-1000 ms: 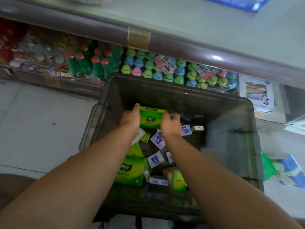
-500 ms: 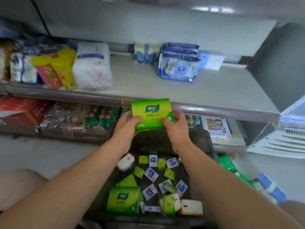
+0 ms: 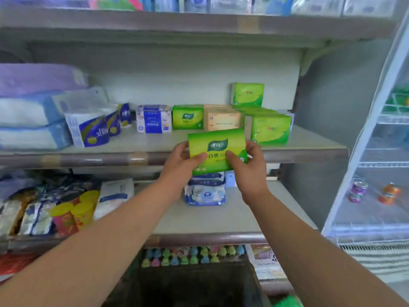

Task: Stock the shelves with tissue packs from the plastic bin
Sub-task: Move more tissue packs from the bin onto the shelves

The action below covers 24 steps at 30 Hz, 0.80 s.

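1. The left hand [image 3: 181, 161] and right hand [image 3: 251, 168] hold a green pack [image 3: 218, 147] by its two sides, fingers curled behind, thumbs on the front.
2. The pack is mid-frame, in front of the shelf [image 3: 88, 160] edge.
3. Its leaf logo writing is too blurry to read

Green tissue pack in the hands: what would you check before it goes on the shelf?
1. Grip: left hand and right hand hold the green plastic-wrapped tissue pack: ok.
2. Pack level with the grey middle shelf front edge: ok.
3. Bare board in front of the stocked row: ok.
4. Matching green pack standing there to line up with: ok.
5. Packs left in the dark plastic bin: cannot tell.
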{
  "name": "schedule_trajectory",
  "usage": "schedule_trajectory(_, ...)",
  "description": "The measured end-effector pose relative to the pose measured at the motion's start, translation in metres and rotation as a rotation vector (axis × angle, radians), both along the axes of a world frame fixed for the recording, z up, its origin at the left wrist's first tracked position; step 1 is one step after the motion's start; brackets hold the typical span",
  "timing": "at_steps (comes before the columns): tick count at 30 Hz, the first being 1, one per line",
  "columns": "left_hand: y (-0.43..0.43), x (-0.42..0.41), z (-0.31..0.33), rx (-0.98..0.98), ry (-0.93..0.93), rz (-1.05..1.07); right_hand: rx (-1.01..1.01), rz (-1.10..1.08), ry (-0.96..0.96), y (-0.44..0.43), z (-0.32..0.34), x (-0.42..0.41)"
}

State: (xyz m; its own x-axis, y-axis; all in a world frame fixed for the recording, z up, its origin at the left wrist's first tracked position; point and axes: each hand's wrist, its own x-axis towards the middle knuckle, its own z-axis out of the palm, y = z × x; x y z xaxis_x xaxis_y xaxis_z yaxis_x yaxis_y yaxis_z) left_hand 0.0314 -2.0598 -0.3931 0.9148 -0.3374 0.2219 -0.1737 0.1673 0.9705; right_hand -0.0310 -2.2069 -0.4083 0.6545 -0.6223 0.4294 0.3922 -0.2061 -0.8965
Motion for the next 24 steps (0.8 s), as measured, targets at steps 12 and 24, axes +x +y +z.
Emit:
schedule_trajectory(12,-0.084,0.007,0.043,-0.033,-0.039,-0.101,0.045,-0.15,-0.015,-0.072,0.035,-0.003)
schedule_trajectory(24,-0.038,0.07,0.05,0.083,-0.18,0.034,-0.265,-0.139,0.0,-0.018,0.034,0.056)
